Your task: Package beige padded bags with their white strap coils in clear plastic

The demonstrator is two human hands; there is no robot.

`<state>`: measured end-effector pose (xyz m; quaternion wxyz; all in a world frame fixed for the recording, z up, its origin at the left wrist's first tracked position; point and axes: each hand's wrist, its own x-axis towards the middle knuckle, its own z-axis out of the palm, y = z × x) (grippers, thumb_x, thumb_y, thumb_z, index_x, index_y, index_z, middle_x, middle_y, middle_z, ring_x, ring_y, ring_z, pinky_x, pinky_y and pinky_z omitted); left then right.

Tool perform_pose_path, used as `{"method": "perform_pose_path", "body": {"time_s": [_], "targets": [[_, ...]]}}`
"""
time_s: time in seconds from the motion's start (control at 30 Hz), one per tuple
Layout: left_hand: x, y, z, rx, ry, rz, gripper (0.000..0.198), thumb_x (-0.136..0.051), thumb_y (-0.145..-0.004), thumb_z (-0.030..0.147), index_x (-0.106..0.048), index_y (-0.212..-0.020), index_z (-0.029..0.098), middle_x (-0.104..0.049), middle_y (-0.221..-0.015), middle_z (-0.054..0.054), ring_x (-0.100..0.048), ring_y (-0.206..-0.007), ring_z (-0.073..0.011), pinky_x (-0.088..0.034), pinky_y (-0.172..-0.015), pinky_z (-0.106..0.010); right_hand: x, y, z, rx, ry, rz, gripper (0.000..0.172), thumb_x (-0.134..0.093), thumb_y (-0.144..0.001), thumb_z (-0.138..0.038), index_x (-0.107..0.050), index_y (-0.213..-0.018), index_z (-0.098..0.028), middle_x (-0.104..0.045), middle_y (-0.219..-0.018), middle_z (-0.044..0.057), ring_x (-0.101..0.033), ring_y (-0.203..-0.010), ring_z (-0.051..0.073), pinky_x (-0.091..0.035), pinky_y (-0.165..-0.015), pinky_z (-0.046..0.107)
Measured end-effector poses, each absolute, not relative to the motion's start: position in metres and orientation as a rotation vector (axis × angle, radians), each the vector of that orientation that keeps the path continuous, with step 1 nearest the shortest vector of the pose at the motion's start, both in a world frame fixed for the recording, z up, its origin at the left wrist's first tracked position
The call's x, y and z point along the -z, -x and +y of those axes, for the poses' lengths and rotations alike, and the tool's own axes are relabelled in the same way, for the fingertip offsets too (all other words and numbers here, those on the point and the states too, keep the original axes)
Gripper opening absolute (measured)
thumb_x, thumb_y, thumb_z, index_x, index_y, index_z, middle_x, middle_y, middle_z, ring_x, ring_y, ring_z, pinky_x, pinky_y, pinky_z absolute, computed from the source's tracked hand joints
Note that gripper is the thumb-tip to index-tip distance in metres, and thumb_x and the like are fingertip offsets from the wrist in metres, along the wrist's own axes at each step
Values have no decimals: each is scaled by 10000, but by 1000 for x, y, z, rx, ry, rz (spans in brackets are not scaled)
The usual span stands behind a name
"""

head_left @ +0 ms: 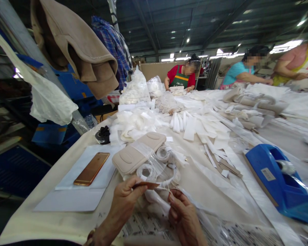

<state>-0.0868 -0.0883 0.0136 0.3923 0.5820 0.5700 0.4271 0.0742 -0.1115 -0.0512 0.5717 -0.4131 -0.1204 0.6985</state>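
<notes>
My left hand pinches a thin brown flat strip between thumb and fingers near the table's front edge. My right hand is closed just to its right, its fingertips pressed on white fabric under the strip. Just beyond the hands lie coiled white bands under a clear plastic bag, and beige padded pieces lie behind them.
A gold phone rests on white sheets at the left. A blue tape dispenser stands at the right. White strips and fabric piles cover the long table. Three people work at the far end. Coats hang upper left.
</notes>
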Motion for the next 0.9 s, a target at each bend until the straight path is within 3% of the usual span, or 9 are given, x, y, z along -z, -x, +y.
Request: {"method": "perform_pose_path", "body": {"time_s": [0.2, 0.3, 0.4, 0.6, 0.83, 0.9], "targets": [[-5, 98, -91, -1268, -1160, 1617, 202, -696, -600, 381, -679, -668, 191, -576, -560, 38, -475, -571, -128, -372, -556, -225, 57, -68, -110, -1561, 980, -263, 540, -834, -470, -427, -604, -882, -165, -533, -550, -73, -280, -326, -5, -150, -346, 148], [-1, 99, -92, -1299, -1099, 1631, 222, -694, -579, 394, -649, -624, 181, -536, -524, 45, -440, -533, -116, -349, -522, -222, 51, -66, -105, -1598, 1004, -244, 486, -837, -460, -461, -600, -746, -149, -406, -411, -107, -261, -337, 7, -166, -356, 148], [-1, 98, -99, -1200, -1180, 1693, 210, -665, -646, 402, -654, -655, 192, -600, -584, 31, -505, -590, -142, -383, -567, -232, 48, -63, -101, -1651, 996, -213, 446, -864, -434, -397, -596, -686, -144, -361, -385, -121, -232, -351, 3, -160, -359, 141], [-9, 93, -118, -1246, -1722, 1701, 131, -585, -807, 324, -676, -746, 252, -650, -710, 24, -579, -696, -157, -432, -665, -238, 52, -57, -98, -1645, 903, -229, 323, -843, -446, -266, -630, -648, -131, -435, -443, -95, -259, -369, 6, -207, -357, 145], [-7, 89, -127, -1378, -2678, 1224, 148, -457, -862, 108, -593, -886, 159, -672, -746, -34, -609, -687, -129, -498, -656, -218, 54, -56, -95, -1668, 807, -89, 251, -773, -418, -83, -573, -557, -142, -440, -469, -100, -251, -379, -6, -229, -362, 128], [0, 82, -132, -1498, -2910, 1154, 198, -401, -883, 94, -585, -837, 150, -678, -689, -25, -619, -629, -122, -503, -607, -215, 56, -56, -95, -1681, 782, -77, 259, -769, -402, -62, -579, -559, -142, -431, -455, -105, -254, -375, -5, -229, -361, 125]]}}
